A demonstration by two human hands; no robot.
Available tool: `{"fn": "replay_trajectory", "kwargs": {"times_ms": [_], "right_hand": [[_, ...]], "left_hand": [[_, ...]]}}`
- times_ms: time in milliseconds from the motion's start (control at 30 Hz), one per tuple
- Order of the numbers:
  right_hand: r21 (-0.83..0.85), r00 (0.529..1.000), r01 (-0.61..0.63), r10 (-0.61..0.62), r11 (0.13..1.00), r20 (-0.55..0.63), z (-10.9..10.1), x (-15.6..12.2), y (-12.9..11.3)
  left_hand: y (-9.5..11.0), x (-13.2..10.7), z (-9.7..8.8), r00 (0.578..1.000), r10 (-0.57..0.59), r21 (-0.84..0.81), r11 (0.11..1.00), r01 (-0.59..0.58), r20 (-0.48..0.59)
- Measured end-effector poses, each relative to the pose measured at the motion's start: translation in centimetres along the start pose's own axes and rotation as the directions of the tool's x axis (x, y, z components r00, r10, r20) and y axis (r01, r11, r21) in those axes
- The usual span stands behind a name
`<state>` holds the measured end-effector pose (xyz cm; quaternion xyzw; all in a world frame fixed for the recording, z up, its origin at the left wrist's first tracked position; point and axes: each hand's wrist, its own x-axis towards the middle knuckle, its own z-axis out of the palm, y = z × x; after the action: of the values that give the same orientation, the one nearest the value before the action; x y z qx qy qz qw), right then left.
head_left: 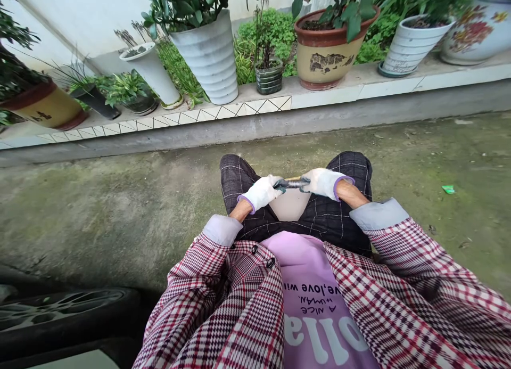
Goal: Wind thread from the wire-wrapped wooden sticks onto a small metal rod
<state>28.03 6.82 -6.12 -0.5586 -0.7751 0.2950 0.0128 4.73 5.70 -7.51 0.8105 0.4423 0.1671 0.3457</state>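
Both my hands wear white work gloves with dark palms and purple cuffs. Between the knees, my left hand [264,190] is closed around one end of a short grey rod with a ribbed surface [294,184]. At its other end my right hand [321,182] grips it with fingers wrapped round. The rod lies roughly level; its ends are hidden in the gloves, and I cannot tell its exact kind. A thin yellow strip [294,178] shows just behind it. Below the hands is a pale, smooth surface [290,205] between the dark checked trouser legs.
Several potted plants, among them a ribbed white pot [211,60] and a brown-rimmed pot [327,57], line a low tiled ledge [319,96] ahead. A small green wrapper [448,189] lies on the concrete ground [120,209]. A vehicle wheel [59,310] is at the lower left.
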Motion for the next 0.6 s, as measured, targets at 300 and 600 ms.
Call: {"fn": "replay_trajectory", "kwargs": {"times_ms": [300, 600], "right_hand": [[0.815, 0.979, 0.142, 0.042, 0.561, -0.199, -1.5, -1.5, -1.2], [0.927, 0.986, 0.158, -0.002, 0.341, -0.167, -2.2, -2.5, -1.8]], "left_hand": [[0.3, 0.2, -1.9, 0.983, -0.136, -0.512, 0.857, 0.055, -0.122], [0.3, 0.1, -2.0, 0.985, -0.153, -0.584, 0.808, 0.075, -0.085]]}}
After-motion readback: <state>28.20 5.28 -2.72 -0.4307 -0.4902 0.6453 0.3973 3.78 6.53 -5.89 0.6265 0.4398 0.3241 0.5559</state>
